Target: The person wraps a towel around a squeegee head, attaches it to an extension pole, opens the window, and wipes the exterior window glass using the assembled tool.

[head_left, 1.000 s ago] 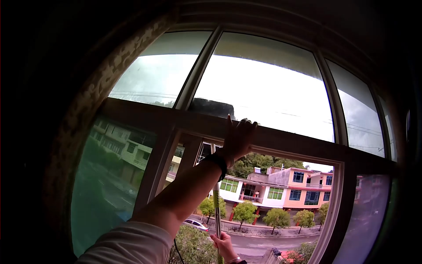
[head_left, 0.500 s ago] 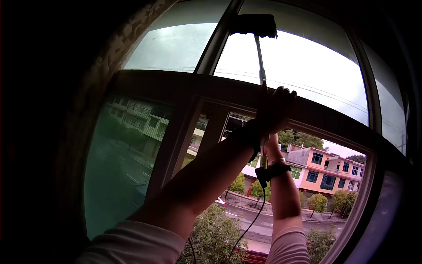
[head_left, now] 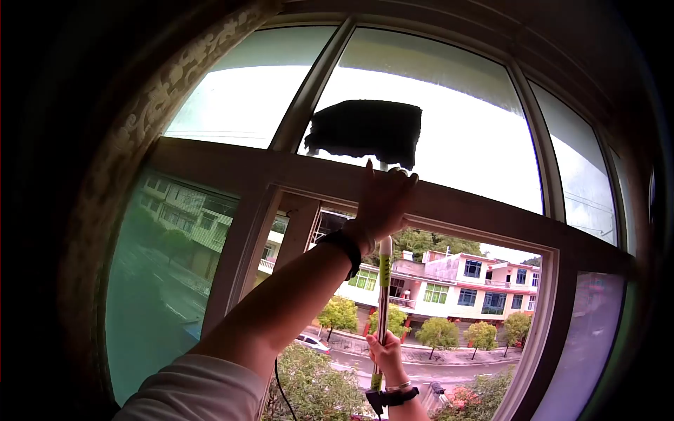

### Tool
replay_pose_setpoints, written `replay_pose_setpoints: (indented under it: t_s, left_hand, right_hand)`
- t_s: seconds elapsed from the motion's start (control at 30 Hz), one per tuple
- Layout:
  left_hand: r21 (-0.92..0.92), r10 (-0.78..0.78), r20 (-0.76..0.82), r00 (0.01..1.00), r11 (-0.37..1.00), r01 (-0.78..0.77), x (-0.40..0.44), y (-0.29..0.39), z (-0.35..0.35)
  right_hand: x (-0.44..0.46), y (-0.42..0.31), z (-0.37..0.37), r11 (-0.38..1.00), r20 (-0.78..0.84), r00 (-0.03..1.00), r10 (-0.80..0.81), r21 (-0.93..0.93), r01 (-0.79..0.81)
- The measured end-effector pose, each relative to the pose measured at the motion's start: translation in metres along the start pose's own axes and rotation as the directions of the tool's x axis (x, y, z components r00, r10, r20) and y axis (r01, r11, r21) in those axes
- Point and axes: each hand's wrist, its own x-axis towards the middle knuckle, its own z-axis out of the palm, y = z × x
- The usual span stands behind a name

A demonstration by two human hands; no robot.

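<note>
My left hand [head_left: 385, 200] rests on the horizontal window frame bar [head_left: 477, 210], its fingers spread over the top edge. Outside the open lower pane, my right hand [head_left: 385, 347] is wrapped round a pole [head_left: 384, 295] with green and silver sections. The pole stands nearly upright and passes behind my left hand. At its top, a wide dark mop head [head_left: 368, 130] lies against the outer side of the upper middle glass, just above my left hand.
A patterned curtain [head_left: 151, 105] hangs along the left. Tinted glass [head_left: 161, 266] fills the lower left. Through the opening are trees, a road [head_left: 421, 372] with a parked car [head_left: 312, 342], and buildings [head_left: 477, 284]. A thin black cable [head_left: 283, 393] hangs near my left forearm.
The mop head has come down from the top of the upper pane to just above the bar. My right hand has moved down with the pole, while my left hand stays on the bar.
</note>
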Motion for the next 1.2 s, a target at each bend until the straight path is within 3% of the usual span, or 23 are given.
replay_pose_setpoints:
  t_s: [0.1, 0.2, 0.27, 0.47, 0.53, 0.6, 0.67, 0.83, 0.9, 0.93, 0.97, 1.1, 1.2]
  left_hand:
    - [0.112, 0.032, -0.049, 0.998, 0.993, -0.026, 0.001, 0.003, 0.001]
    - [0.13, 0.029, -0.016, 0.999, 0.991, -0.027, 0.001, 0.003, -0.003]
    - [0.048, -0.013, 0.017, 1.0, 0.999, 0.012, 0.001, 0.0, -0.001]
    - [0.094, -0.002, 0.01, 1.0, 0.996, 0.001, -0.002, -0.004, 0.006]
    - [0.087, -0.024, 0.038, 0.999, 0.996, 0.021, 0.002, 0.0, 0.005]
    - [0.044, -0.069, 0.119, 0.99, 0.997, 0.064, 0.006, 0.006, -0.007]
    - [0.044, -0.07, 0.095, 0.993, 0.997, 0.066, 0.005, 0.003, -0.003]
    - [0.045, -0.083, 0.168, 0.982, 0.996, 0.076, 0.009, 0.011, -0.015]
    - [0.061, -0.044, 0.057, 0.997, 0.997, 0.04, 0.0, 0.005, -0.001]
    - [0.071, -0.022, -0.005, 1.0, 0.997, 0.022, 0.0, 0.003, 0.005]
    - [0.094, -0.045, 0.067, 0.997, 0.995, 0.039, 0.003, 0.007, -0.003]
    - [0.104, -0.043, 0.067, 0.997, 0.994, 0.036, 0.004, 0.009, -0.004]
    - [0.167, -0.002, 0.035, 0.999, 0.986, -0.004, 0.003, 0.006, -0.003]
  right_hand:
    - [-0.077, 0.052, -0.019, 0.996, -0.055, 0.995, 0.078, 0.039, -0.076]
    - [-0.066, 0.035, -0.021, 0.978, 0.021, 0.996, 0.088, 0.188, -0.09]
    - [-0.012, 0.003, -0.023, 0.99, 0.03, 0.999, -0.026, 0.138, 0.021]
    - [0.185, -0.134, -0.026, 0.962, -0.023, 0.963, -0.269, 0.052, 0.269]
    - [0.242, -0.146, -0.057, 0.952, -0.006, 0.956, -0.293, -0.092, 0.292]
    - [0.226, -0.159, -0.056, 0.956, -0.014, 0.956, -0.293, -0.005, 0.293]
    - [0.183, -0.151, -0.056, 0.957, 0.021, 0.957, -0.29, 0.0, 0.29]
    - [0.003, -0.051, -0.093, 0.995, -0.087, 0.992, -0.095, 0.023, 0.098]
    - [-0.078, -0.026, -0.1, 0.989, -0.124, 0.992, 0.028, 0.145, -0.01]
    - [-0.113, -0.024, -0.102, 0.993, -0.143, 0.989, 0.04, 0.114, -0.024]
    - [-0.144, -0.024, -0.107, 0.989, -0.19, 0.974, 0.119, 0.113, -0.099]
    - [-0.163, -0.03, -0.141, 0.993, -0.226, 0.97, 0.088, 0.097, -0.068]
    - [-0.091, -0.061, -0.167, 0.994, -0.214, 0.977, -0.001, 0.105, 0.024]
